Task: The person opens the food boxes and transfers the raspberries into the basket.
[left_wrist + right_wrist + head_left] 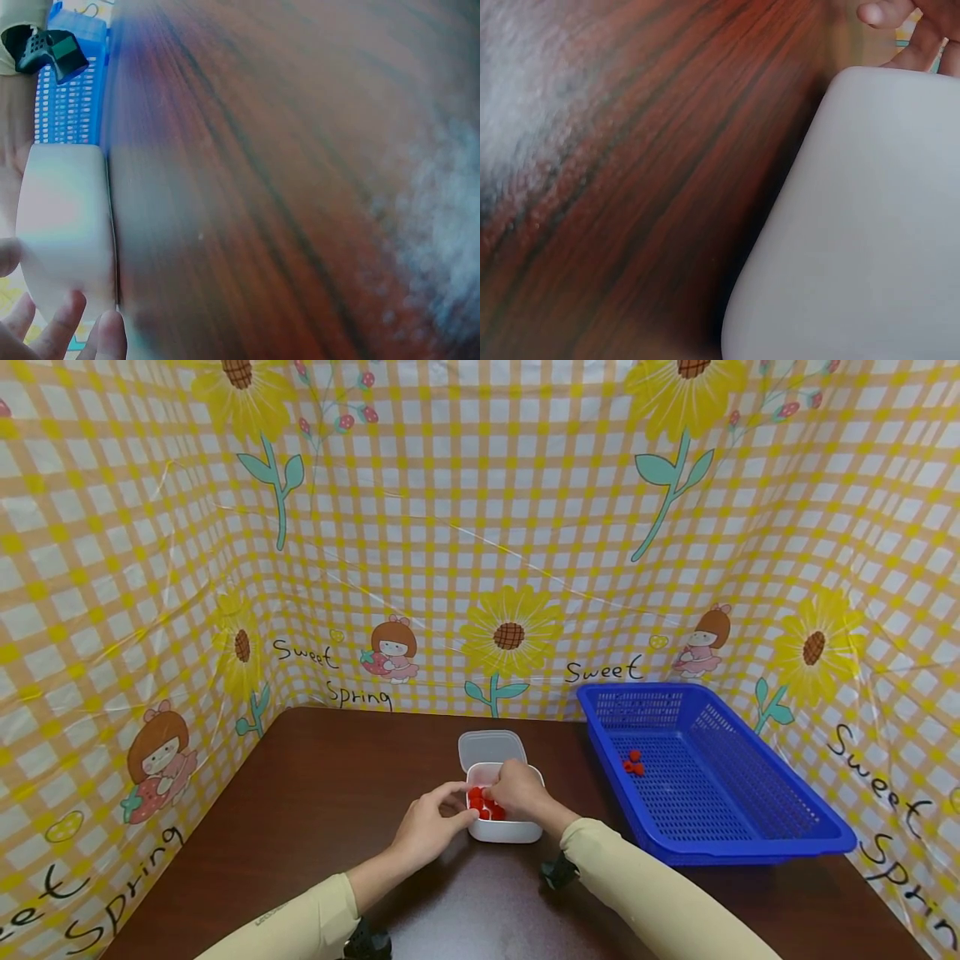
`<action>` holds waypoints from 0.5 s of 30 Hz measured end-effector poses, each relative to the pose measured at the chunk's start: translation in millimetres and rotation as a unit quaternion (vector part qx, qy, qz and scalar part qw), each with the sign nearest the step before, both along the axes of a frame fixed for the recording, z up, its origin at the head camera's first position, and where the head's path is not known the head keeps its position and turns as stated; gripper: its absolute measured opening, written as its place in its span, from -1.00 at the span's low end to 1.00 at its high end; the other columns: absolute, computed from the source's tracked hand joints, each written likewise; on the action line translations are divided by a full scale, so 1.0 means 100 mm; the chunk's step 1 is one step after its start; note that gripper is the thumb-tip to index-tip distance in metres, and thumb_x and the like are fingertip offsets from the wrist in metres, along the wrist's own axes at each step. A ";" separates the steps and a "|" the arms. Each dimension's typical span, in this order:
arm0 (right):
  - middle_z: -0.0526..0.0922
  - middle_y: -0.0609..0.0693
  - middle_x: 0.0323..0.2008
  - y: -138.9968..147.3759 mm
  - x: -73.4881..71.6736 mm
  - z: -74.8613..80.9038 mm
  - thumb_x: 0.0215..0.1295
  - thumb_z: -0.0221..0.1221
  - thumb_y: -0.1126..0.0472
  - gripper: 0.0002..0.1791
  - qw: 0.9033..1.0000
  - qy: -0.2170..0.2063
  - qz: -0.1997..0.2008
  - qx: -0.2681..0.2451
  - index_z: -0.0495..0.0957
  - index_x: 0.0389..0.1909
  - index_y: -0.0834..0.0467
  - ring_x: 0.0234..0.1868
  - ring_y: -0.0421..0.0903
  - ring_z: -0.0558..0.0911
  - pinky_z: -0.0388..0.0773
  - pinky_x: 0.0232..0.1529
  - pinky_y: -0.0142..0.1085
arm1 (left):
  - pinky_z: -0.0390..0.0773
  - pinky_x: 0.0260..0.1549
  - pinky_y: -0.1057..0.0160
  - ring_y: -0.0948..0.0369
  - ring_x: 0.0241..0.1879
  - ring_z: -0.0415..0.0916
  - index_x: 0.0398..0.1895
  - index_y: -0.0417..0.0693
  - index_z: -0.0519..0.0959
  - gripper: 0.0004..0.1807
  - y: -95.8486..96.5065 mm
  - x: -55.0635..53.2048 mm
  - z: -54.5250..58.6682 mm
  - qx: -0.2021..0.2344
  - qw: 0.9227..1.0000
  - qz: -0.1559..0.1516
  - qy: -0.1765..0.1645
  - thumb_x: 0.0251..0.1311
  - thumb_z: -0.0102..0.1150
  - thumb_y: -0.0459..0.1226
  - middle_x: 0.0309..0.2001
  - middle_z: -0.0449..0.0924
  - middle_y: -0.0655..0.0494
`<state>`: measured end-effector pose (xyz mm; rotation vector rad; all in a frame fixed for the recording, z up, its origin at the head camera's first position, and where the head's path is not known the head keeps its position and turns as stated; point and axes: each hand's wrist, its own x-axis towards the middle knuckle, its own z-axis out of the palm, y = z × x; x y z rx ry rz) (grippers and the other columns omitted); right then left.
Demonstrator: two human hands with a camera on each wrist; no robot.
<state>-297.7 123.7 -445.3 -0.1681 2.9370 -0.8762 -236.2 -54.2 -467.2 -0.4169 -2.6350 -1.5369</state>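
Note:
A small white plastic box (pixel 504 832) stands on the dark wood table, with several small red pieces (pixel 480 806) inside. Its translucent lid (pixel 491 750) is at its back edge. My right hand (pixel 519 789) reaches down into the box from the right, its fingertips hidden among the red pieces; I cannot tell what they hold. At the box's left side is my left hand (pixel 430 820), thumb near the front corner and fingers along the side. In the left wrist view the fingers (pixel 64 326) of this hand are spread, their tips right at the white wall.
A blue plastic basket (pixel 738 852) with slotted sides stands to the right, holding a few red pieces (pixel 633 764) near its left wall. Checkered cloth walls (pixel 480 543) enclose the table (pixel 360 768) at the back and both sides.

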 end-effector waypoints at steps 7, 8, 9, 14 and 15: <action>0.39 -0.11 -0.81 -0.02 0.02 0.00 0.22 0.31 0.12 -0.55 0.997 0.042 0.020 0.063 0.49 -0.84 0.08 -0.71 -0.18 0.35 0.25 -0.66 -0.40 | 0.51 -0.32 0.24 0.21 -0.22 0.62 0.19 0.05 0.60 -0.53 -0.01 0.00 0.00 0.006 1.000 -0.005 -0.001 0.24 0.36 -0.07 -0.25 0.67 0.22; 0.39 -0.12 -0.81 -0.02 0.02 0.00 0.22 0.31 0.12 -0.55 0.996 0.049 0.022 0.071 0.48 -0.85 0.08 -0.71 -0.18 0.35 0.24 -0.66 -0.40 | 0.51 -0.32 0.24 0.21 -0.22 0.61 0.19 0.05 0.60 -0.54 -0.01 0.00 0.00 0.006 1.000 -0.005 0.000 0.24 0.36 -0.07 -0.25 0.67 0.22; 0.40 -0.11 -0.81 -0.02 0.03 0.01 0.22 0.31 0.12 -0.55 0.995 0.053 0.023 0.076 0.49 -0.84 0.08 -0.71 -0.18 0.35 0.24 -0.66 -0.40 | 0.50 -0.32 0.24 0.21 -0.22 0.61 0.19 0.05 0.60 -0.54 -0.01 0.00 0.00 0.005 1.000 -0.005 0.000 0.24 0.36 -0.07 -0.25 0.67 0.22; 0.46 -0.10 -0.79 -0.02 0.04 0.02 0.21 0.33 0.13 -0.59 0.997 0.041 0.015 0.069 0.55 -0.81 0.10 -0.69 -0.18 0.38 0.28 -0.65 -0.41 | 0.49 -0.33 0.25 0.23 -0.23 0.60 0.18 0.06 0.60 -0.55 0.00 0.00 0.01 0.004 1.000 -0.003 0.000 0.24 0.35 -0.08 -0.25 0.67 0.23; 0.47 -0.10 -0.79 -0.02 0.04 0.02 0.21 0.34 0.14 -0.60 0.997 0.038 0.013 0.067 0.56 -0.80 0.10 -0.69 -0.18 0.38 0.29 -0.65 -0.41 | 0.49 -0.33 0.26 0.23 -0.24 0.60 0.18 0.06 0.60 -0.55 0.00 0.00 0.01 0.005 1.000 -0.004 -0.001 0.25 0.35 -0.08 -0.25 0.68 0.24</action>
